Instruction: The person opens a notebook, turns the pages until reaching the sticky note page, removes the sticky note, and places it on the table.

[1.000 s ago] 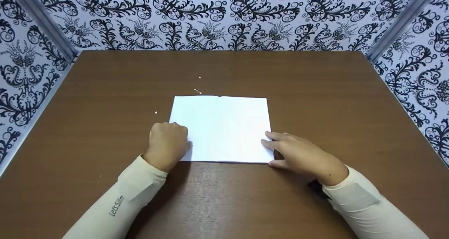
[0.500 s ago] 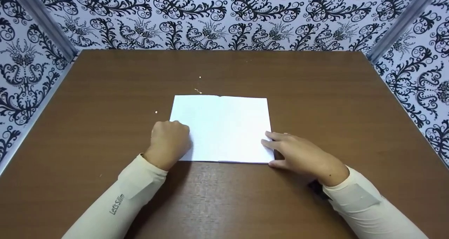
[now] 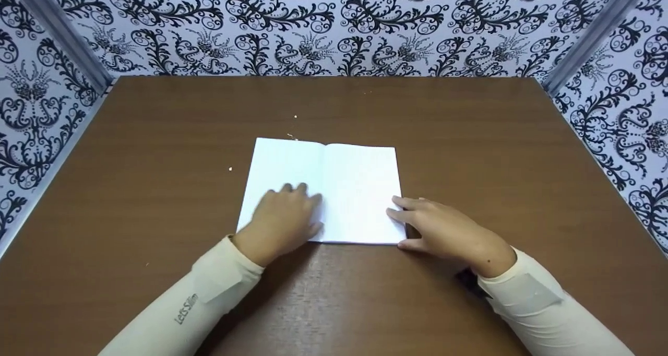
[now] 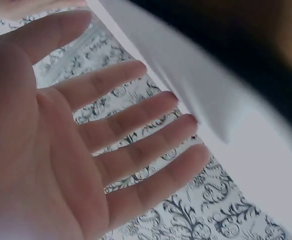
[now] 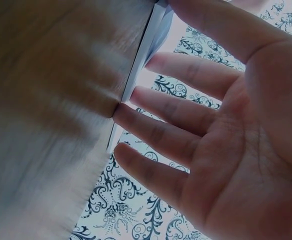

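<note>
In the head view, your notebook [image 3: 360,189] lies spread wide on the brown table [image 3: 454,121], both showing pages white, its fold running roughly away from you. Your left hand [image 3: 282,217] is over the lower part of the left page, fingers loosely extended toward the fold; flattening the page would be a likely reason for that placing. Your right hand [image 3: 443,228] is at the right page's outer edge, two fingertips on the paper and the thumb at the near corner, probably to keep the notebook from sliding. White specks [image 3: 230,169] sit left of the notebook, well clear of your fingers.

In the left wrist view, your palm faces the camera, fingers spread and nearly straight, with nothing gripped. The tips meet the white paper, so they seem to press rather than pinch. The dark blurred band beyond the paper is too unclear to identify.

In the right wrist view, your fingers are apart and only gently bent, with nothing clasped. Some tips meet the notebook's thin edge beside the tabletop, a light brace that leaves the page uncovered.
</note>
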Demonstrator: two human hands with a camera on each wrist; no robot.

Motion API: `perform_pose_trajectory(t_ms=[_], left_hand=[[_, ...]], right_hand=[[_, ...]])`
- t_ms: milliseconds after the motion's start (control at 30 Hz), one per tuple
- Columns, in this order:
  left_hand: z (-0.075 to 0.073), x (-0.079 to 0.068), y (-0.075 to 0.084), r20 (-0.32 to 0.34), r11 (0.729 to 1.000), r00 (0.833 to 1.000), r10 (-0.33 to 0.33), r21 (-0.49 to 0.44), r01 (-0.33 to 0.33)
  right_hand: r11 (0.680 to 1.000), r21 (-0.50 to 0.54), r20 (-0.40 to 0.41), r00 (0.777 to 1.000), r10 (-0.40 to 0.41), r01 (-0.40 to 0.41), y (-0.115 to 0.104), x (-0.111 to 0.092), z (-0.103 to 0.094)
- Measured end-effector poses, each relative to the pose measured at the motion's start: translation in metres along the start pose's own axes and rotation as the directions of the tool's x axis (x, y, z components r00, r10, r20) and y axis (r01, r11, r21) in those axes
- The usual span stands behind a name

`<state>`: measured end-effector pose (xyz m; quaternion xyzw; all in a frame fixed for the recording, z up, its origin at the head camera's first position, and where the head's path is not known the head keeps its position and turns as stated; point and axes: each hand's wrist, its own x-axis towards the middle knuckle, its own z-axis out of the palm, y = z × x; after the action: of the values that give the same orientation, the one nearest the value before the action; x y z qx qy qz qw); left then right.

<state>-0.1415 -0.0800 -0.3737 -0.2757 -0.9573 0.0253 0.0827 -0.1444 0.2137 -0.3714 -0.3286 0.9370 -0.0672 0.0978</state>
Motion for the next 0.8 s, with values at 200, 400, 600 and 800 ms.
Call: perform_pose_trajectory(t_ms=[200,400,600,800], left_hand=[[0.000,0.007,0.021,0.083,0.996,0.992,0.091,0.002,-0.091],[-0.002,0.012,0.036,0.175,0.996,0.982,0.073,0.037,-0.081],[-0.001,0.016,0.044,0.151,0.991,0.985,0.080,0.090,-0.094],[-0.001,0.019,0.045,0.106,0.988,0.990,0.093,0.117,-0.105]], right_hand=[[1.000,-0.004,-0.007,1.000,-0.015,0.015,0.000,0.000,0.000],[1.000,-0.007,-0.013,1.000,-0.020,0.020,0.002,0.000,0.000],[1.000,0.002,-0.013,1.000,-0.004,0.004,0.004,0.000,0.000],[1.000,0.015,-0.014,1.000,0.000,0.000,0.006,-0.001,-0.002]])
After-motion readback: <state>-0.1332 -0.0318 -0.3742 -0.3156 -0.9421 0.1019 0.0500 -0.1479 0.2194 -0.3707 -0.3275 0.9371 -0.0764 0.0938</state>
